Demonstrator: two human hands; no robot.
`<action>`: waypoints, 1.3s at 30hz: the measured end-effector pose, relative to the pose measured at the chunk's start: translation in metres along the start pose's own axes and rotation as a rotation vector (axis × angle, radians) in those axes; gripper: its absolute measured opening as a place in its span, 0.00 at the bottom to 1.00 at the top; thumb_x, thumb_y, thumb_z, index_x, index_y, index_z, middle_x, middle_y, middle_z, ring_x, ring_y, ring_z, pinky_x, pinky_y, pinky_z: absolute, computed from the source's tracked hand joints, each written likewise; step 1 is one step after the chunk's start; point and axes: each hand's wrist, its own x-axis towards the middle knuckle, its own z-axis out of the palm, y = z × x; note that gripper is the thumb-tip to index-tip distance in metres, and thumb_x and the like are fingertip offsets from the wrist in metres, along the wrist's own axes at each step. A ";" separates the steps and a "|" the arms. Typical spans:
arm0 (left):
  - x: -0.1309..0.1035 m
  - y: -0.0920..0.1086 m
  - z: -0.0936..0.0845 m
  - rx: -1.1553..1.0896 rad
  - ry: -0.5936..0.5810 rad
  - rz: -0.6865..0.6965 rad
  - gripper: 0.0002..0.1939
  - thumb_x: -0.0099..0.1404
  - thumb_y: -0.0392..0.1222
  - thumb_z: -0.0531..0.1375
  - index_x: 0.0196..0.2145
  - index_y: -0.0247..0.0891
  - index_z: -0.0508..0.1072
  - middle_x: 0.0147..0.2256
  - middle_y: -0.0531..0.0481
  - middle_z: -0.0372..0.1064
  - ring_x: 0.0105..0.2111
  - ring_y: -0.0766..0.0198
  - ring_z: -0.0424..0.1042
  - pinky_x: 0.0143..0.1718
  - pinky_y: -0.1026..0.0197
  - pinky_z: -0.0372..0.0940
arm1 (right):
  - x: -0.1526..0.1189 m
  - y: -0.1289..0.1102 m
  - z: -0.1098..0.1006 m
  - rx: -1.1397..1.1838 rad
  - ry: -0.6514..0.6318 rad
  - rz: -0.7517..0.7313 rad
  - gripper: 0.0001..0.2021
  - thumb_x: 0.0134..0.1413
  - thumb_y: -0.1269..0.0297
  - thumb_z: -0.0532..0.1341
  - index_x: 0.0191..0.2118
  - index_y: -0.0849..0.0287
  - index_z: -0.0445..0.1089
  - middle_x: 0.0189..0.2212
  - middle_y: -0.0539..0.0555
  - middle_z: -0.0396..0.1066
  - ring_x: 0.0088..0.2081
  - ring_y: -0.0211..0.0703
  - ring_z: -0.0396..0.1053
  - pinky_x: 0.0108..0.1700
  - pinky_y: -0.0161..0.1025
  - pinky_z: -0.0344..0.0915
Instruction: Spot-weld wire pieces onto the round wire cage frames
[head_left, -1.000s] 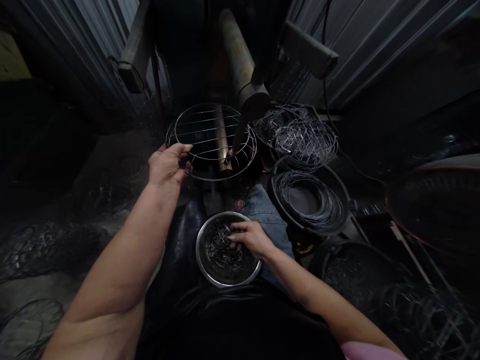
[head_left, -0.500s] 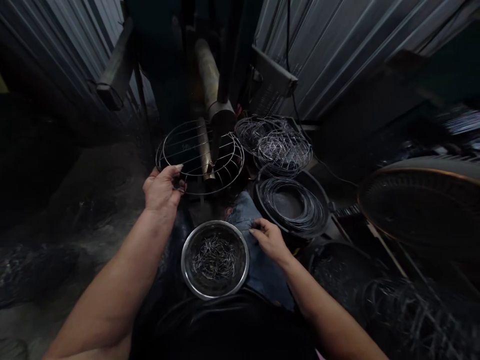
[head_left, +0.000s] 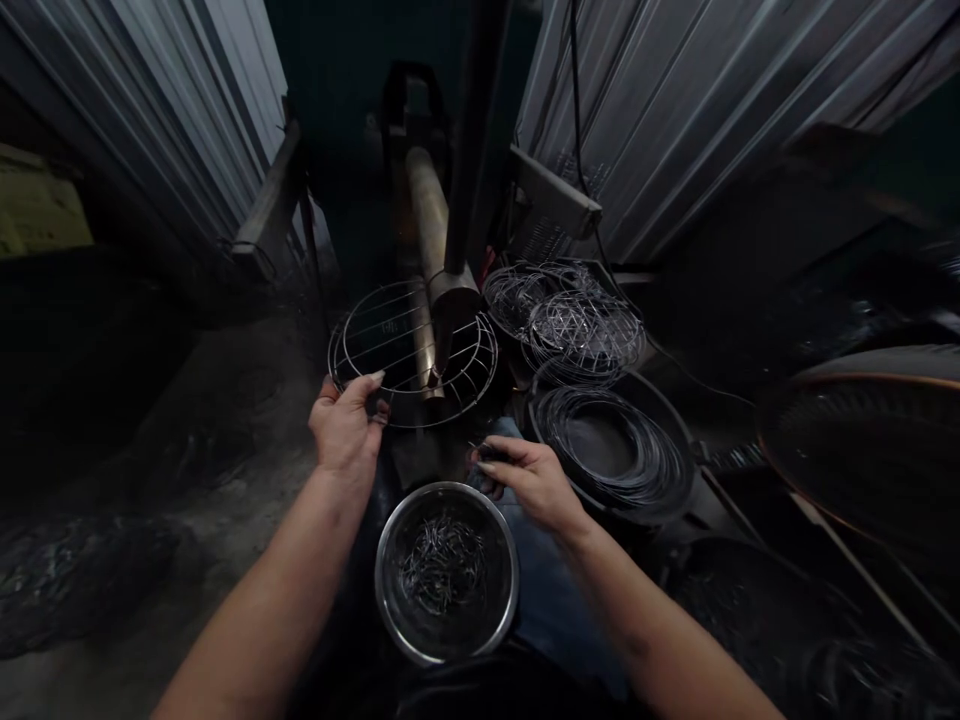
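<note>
My left hand (head_left: pixel 349 415) grips the near left rim of a round wire basket (head_left: pixel 480 378), thumb on top and fingers curled below. The basket sits around a spot welder's electrodes, with the upper arm (head_left: pixel 431 215) above its bars and the lower brass rod (head_left: pixel 421 345) below. My right hand (head_left: pixel 529 475) is closed in a pinch just beyond the bowl, and a thin tip of a short wire piece (head_left: pixel 472 445) pokes out from its fingers. Beneath, in my lap, a steel bowl (head_left: pixel 506 610) holds a heap of short wire pieces (head_left: pixel 444 562).
To the right, a dark round tub (head_left: pixel 679 430) holds coiled wire rings (head_left: pixel 622 450). Behind it lie stacked wire grids (head_left: pixel 585 325). A large round fan-like guard (head_left: pixel 862 450) stands farther right. A cable (head_left: pixel 577 100) hangs in front of the corrugated metal wall (head_left: pixel 675 120).
My right hand has moved forward and left, from over my thigh toward the basket. My left hand keeps its grip on the rim. The whole view has shifted slightly.
</note>
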 end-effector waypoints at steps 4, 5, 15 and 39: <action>-0.001 -0.002 0.001 -0.020 -0.003 0.010 0.23 0.35 0.35 0.70 0.27 0.38 0.63 0.24 0.58 0.62 0.22 0.69 0.63 0.22 0.64 0.58 | 0.016 -0.025 0.025 -0.194 0.099 -0.238 0.07 0.46 0.63 0.64 0.31 0.59 0.77 0.23 0.50 0.71 0.25 0.38 0.67 0.29 0.35 0.65; -0.001 -0.003 0.001 -0.022 -0.001 0.018 0.23 0.35 0.34 0.70 0.28 0.38 0.63 0.25 0.58 0.62 0.22 0.69 0.63 0.22 0.64 0.58 | 0.019 -0.031 0.031 -0.266 0.141 -0.318 0.06 0.48 0.64 0.63 0.31 0.58 0.77 0.24 0.50 0.71 0.27 0.38 0.67 0.31 0.35 0.66; -0.011 -0.002 0.005 -0.031 0.010 0.071 0.21 0.37 0.34 0.69 0.29 0.38 0.63 0.25 0.59 0.60 0.22 0.70 0.63 0.22 0.65 0.56 | 0.043 -0.028 0.062 -0.521 0.253 -0.393 0.12 0.53 0.73 0.56 0.35 0.57 0.78 0.32 0.53 0.75 0.34 0.41 0.70 0.42 0.37 0.66; -0.008 -0.003 0.010 -0.062 0.024 0.078 0.21 0.38 0.35 0.70 0.29 0.39 0.64 0.26 0.58 0.61 0.22 0.70 0.62 0.21 0.65 0.54 | 0.051 -0.010 0.077 0.138 0.397 -0.221 0.10 0.46 0.60 0.63 0.33 0.60 0.75 0.25 0.50 0.74 0.25 0.40 0.72 0.27 0.36 0.72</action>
